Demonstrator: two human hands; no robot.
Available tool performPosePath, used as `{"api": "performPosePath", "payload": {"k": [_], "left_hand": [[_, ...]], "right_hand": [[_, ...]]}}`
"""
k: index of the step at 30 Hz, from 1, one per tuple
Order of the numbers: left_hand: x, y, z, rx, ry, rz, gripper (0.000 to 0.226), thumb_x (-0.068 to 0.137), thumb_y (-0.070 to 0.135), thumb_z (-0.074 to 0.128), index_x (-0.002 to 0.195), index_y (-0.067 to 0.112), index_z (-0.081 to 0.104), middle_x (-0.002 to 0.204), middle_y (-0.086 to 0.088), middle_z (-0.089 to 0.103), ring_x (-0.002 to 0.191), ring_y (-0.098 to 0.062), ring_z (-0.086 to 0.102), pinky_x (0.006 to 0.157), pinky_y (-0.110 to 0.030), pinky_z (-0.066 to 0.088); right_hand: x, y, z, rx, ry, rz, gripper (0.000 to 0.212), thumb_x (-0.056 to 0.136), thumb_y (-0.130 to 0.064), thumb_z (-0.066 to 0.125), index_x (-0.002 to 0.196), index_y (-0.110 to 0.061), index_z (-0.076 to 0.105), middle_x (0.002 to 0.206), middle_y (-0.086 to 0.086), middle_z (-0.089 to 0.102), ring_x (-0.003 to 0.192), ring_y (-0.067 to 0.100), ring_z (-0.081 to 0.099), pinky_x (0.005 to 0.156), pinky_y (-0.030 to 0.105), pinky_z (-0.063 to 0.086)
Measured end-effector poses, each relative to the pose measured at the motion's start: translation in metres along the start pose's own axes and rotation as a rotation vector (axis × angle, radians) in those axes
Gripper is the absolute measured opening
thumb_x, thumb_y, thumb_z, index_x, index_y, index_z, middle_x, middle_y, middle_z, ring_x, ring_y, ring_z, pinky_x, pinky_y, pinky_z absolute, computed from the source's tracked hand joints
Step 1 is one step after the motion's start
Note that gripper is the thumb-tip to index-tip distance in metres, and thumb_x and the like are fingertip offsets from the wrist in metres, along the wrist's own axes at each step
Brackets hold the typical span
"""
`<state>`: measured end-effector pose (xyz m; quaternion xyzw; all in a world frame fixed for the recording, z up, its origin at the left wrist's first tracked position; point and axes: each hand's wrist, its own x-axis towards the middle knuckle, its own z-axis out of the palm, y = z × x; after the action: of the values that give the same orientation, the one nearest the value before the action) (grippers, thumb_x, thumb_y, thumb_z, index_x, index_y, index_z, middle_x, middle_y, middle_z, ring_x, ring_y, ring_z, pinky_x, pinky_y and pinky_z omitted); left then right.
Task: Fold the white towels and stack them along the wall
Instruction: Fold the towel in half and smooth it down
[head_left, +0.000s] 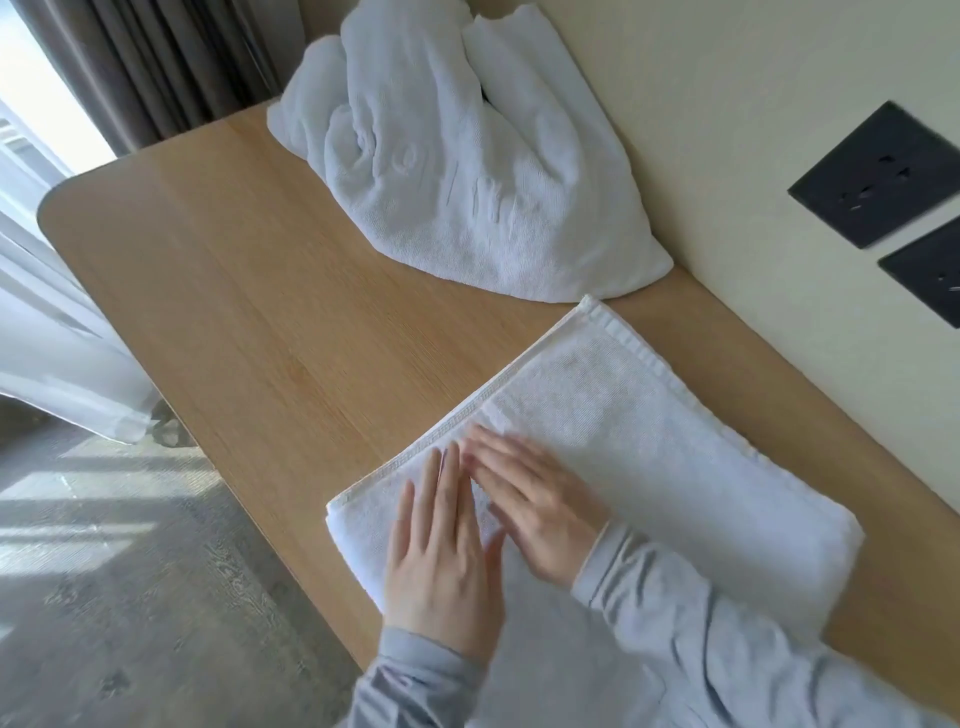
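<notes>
White towel heap (457, 171) against wall (727, 93)

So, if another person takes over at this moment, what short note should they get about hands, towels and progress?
Left hand: open, flat on the folded towel.
Right hand: open, flat on the same towel, beside the left.
The folded towel lies on the table, near the wall, bare table between.
The crumpled towel pile sits further along, against the wall.
Done: one towel folded.
Left: fold the pile, stack all along the wall.
</notes>
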<state>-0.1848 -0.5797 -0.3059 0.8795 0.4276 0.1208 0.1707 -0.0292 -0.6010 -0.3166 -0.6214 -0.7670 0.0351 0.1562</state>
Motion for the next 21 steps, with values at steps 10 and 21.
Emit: {"api": "performPosePath", "payload": {"k": [10, 21], "left_hand": [[-0.015, -0.011, 0.018, 0.076, -0.149, -0.125, 0.076, 0.088, 0.06, 0.028, 0.141, 0.007, 0.037, 0.148, -0.019, 0.031, 0.138, -0.034, 0.029, 0.112, -0.048, 0.017], [-0.051, 0.055, 0.019, -0.014, -0.135, -0.141, 0.079, 0.091, 0.058, 0.023, 0.137, -0.005, 0.037, 0.145, -0.029, 0.03, 0.135, -0.044, 0.027, 0.108, -0.048, 0.02]], "right_hand": [[-0.028, 0.149, -0.045, -0.224, -0.35, 0.586, 0.063, 0.094, -0.05, 0.014, 0.148, -0.018, 0.01, 0.156, 0.004, 0.018, 0.144, 0.016, 0.008, 0.116, 0.032, 0.0], [-0.087, -0.015, -0.031, -0.133, -0.26, 0.126, 0.056, 0.086, -0.022, 0.039, 0.138, -0.002, 0.038, 0.148, 0.012, 0.033, 0.138, 0.028, 0.029, 0.111, 0.044, 0.022]]}}
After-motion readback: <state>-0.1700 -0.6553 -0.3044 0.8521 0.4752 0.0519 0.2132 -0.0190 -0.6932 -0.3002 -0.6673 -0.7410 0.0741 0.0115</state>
